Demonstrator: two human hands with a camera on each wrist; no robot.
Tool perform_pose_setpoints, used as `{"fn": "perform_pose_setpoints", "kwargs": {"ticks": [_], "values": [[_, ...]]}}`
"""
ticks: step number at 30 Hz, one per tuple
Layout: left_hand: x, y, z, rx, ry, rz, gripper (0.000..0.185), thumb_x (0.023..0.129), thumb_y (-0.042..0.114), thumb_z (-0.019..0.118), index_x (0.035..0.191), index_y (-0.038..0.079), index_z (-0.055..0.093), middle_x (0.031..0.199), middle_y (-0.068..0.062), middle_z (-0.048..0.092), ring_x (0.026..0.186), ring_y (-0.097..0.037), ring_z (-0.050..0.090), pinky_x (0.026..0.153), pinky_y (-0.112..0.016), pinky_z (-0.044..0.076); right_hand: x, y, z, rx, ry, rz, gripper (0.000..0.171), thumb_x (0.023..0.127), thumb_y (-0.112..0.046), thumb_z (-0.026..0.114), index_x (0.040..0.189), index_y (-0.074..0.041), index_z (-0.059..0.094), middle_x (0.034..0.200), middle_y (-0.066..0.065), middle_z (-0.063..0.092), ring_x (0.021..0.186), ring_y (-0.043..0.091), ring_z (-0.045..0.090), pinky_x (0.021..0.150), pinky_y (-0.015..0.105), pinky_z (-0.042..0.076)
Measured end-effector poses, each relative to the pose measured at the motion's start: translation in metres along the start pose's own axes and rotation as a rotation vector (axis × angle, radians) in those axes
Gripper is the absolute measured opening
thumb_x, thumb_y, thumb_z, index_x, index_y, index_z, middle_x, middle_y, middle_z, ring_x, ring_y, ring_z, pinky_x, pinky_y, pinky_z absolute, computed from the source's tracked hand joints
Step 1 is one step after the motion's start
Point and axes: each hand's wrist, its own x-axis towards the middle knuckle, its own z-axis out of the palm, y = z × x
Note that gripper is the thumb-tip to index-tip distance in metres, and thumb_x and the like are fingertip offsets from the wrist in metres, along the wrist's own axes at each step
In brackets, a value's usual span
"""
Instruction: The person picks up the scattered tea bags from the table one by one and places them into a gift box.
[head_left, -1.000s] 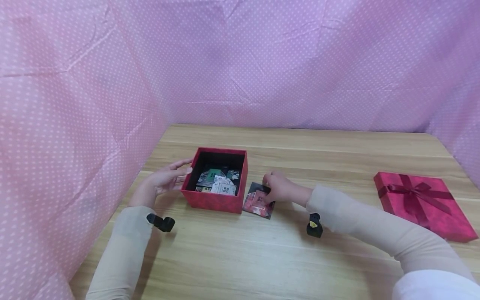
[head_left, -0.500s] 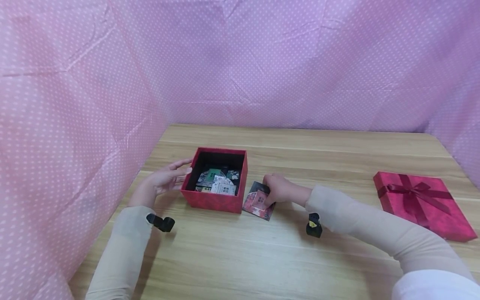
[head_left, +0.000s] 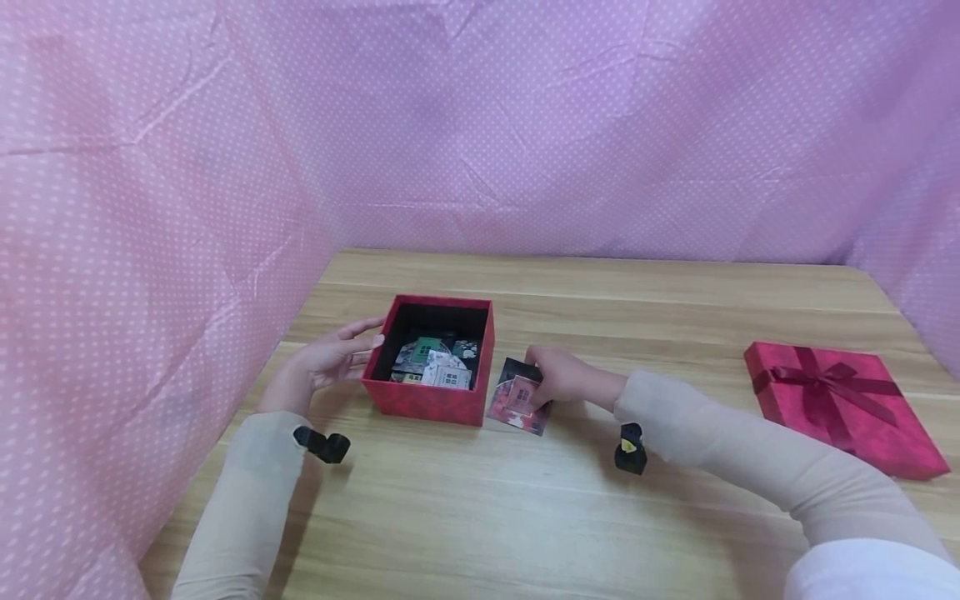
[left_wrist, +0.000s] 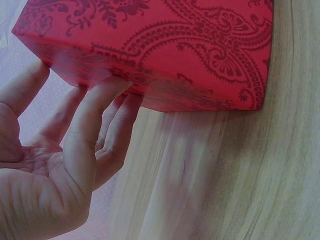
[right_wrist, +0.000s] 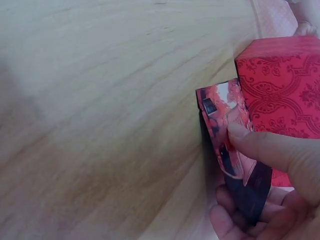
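My right hand (head_left: 561, 375) pinches a flat dark sachet (head_left: 521, 395) with a pink floral print, thumb on its face and fingers behind, as the right wrist view shows. The sachet (right_wrist: 225, 125) is tilted up close beside the red patterned box (head_left: 431, 404). Several similar sachets (head_left: 448, 375), with green, white and dark prints, lie inside the lidless box. My left hand (head_left: 330, 358) touches the box's left side with its fingertips. In the left wrist view, the fingers (left_wrist: 82, 127) are extended against the box's wall (left_wrist: 160, 65), not curled round it.
A red lid (head_left: 843, 408) with a dark red ribbon bow lies on the right of the wooden table (head_left: 480, 508). Pink dotted cloth (head_left: 525, 125) hangs behind the table and along its left side.
The sachet's lower edge has risen and shifted a little in my right hand's pinch. My left hand and the box have stayed where they were.
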Motion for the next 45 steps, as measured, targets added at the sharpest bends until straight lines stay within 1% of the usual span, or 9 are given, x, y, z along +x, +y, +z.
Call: {"fn": "perform_pose_setpoints", "kwargs": {"ticks": [3, 10, 14, 20, 24, 28, 32, 37, 45], "values": [[0.001, 0.000, 0.000, -0.002, -0.004, 0.002, 0.068, 0.098, 0.020, 0.053, 0.153, 0.014, 0.013, 0.111, 0.005, 0.061, 0.101, -0.010, 0.061, 0.086, -0.029, 0.053, -0.001, 0.002, -0.004, 0.005, 0.005, -0.005, 0.042, 0.068, -0.004, 0.080, 0.103, 0.002, 0.057, 0.096, 0.013, 0.063, 0.086, 0.022, 0.056, 0.077, 0.033, 0.049], [0.001, -0.002, -0.001, -0.011, -0.015, 0.013, 0.068, 0.099, 0.019, 0.052, 0.153, 0.013, 0.012, 0.107, 0.008, 0.063, 0.100, -0.009, 0.061, 0.085, -0.028, 0.053, -0.005, 0.005, -0.016, 0.121, -0.022, 0.002, 0.025, 0.073, 0.005, 0.070, 0.094, 0.003, 0.057, 0.088, 0.015, 0.067, 0.071, 0.016, 0.057, 0.062, 0.024, 0.046], [0.001, -0.003, -0.002, -0.010, -0.018, 0.013, 0.068, 0.099, 0.021, 0.052, 0.153, 0.013, 0.012, 0.107, 0.009, 0.062, 0.100, -0.008, 0.061, 0.085, -0.028, 0.053, -0.008, 0.007, -0.021, 0.158, -0.027, -0.019, 0.021, 0.073, 0.008, 0.066, 0.092, 0.004, 0.058, 0.083, 0.014, 0.068, 0.067, 0.013, 0.057, 0.058, 0.021, 0.045], [0.001, -0.004, -0.003, -0.007, -0.019, 0.010, 0.068, 0.098, 0.023, 0.053, 0.153, 0.015, 0.013, 0.109, 0.009, 0.061, 0.100, -0.009, 0.061, 0.085, -0.029, 0.054, -0.011, 0.011, -0.026, 0.290, -0.064, 0.021, 0.021, 0.077, 0.011, 0.060, 0.097, 0.007, 0.056, 0.087, 0.020, 0.069, 0.070, 0.014, 0.060, 0.058, 0.026, 0.051], [0.002, -0.004, -0.002, -0.011, -0.012, 0.008, 0.067, 0.098, 0.022, 0.053, 0.153, 0.014, 0.014, 0.108, 0.010, 0.062, 0.100, -0.008, 0.061, 0.085, -0.028, 0.054, -0.014, 0.012, -0.032, 0.331, -0.070, 0.049, 0.023, 0.080, 0.012, 0.057, 0.102, 0.008, 0.056, 0.093, 0.025, 0.068, 0.072, 0.016, 0.064, 0.063, 0.034, 0.056], [0.001, -0.004, -0.002, -0.010, -0.012, 0.007, 0.067, 0.099, 0.021, 0.052, 0.153, 0.013, 0.013, 0.107, 0.010, 0.062, 0.099, -0.008, 0.061, 0.084, -0.027, 0.054, -0.017, 0.012, -0.043, 0.334, -0.089, 0.061, 0.026, 0.083, 0.012, 0.054, 0.108, 0.007, 0.053, 0.099, 0.026, 0.067, 0.075, 0.017, 0.065, 0.068, 0.036, 0.057], [0.000, -0.003, -0.001, -0.002, -0.016, 0.001, 0.068, 0.099, 0.022, 0.051, 0.153, 0.013, 0.012, 0.109, 0.009, 0.061, 0.100, -0.008, 0.061, 0.085, -0.028, 0.054, -0.018, 0.013, -0.054, 0.349, -0.123, 0.043, 0.028, 0.084, 0.012, 0.050, 0.112, 0.007, 0.050, 0.105, 0.028, 0.065, 0.081, 0.018, 0.065, 0.068, 0.033, 0.056], [0.000, -0.001, -0.001, 0.010, -0.017, -0.003, 0.069, 0.098, 0.024, 0.053, 0.153, 0.014, 0.012, 0.111, 0.008, 0.060, 0.102, -0.008, 0.060, 0.086, -0.027, 0.053, -0.018, 0.010, -0.066, 0.361, -0.144, 0.017, 0.029, 0.085, 0.011, 0.049, 0.114, 0.008, 0.048, 0.104, 0.026, 0.065, 0.082, 0.017, 0.063, 0.067, 0.029, 0.054], [0.000, -0.002, -0.001, 0.032, -0.011, -0.004, 0.070, 0.098, 0.024, 0.053, 0.153, 0.015, 0.011, 0.117, 0.005, 0.057, 0.103, -0.008, 0.059, 0.088, -0.028, 0.053, -0.015, -0.002, -0.089, 0.305, -0.148, 0.022, 0.031, 0.086, 0.010, 0.050, 0.118, 0.008, 0.049, 0.108, 0.028, 0.064, 0.086, 0.021, 0.064, 0.070, 0.032, 0.055]]}}
